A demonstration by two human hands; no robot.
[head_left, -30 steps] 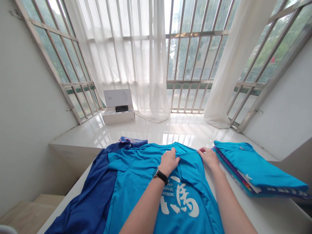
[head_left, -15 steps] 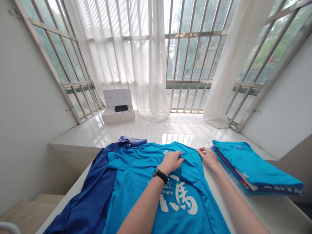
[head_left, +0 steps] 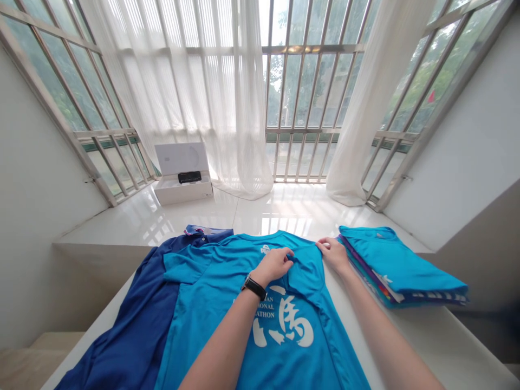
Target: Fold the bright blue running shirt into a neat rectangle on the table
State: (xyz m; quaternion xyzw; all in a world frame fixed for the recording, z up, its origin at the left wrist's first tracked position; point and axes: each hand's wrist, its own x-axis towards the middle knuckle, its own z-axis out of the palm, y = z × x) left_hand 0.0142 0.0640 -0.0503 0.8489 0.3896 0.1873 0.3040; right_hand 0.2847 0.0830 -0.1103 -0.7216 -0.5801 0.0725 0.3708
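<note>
Left hand (head_left: 274,264) and right hand (head_left: 333,253) grip the collar end of a bright blue T-shirt with white print (head_left: 211,309), its right side turned in.

The T-shirt lies back-up on the white table (head_left: 430,352), overlapping a navy polo shirt (head_left: 134,325) on its left, with a stack of folded blue shirts (head_left: 400,266) just beside it on the right. The left hand, wearing a black wristwatch (head_left: 254,286), curls its fingers to pinch the folded edge near the neckline. The right hand's fingers are nearly closed on the shoulder corner. The step in hand appears to be setting this side fold; any next move calls for keeping the crease straight and flat.
</note>
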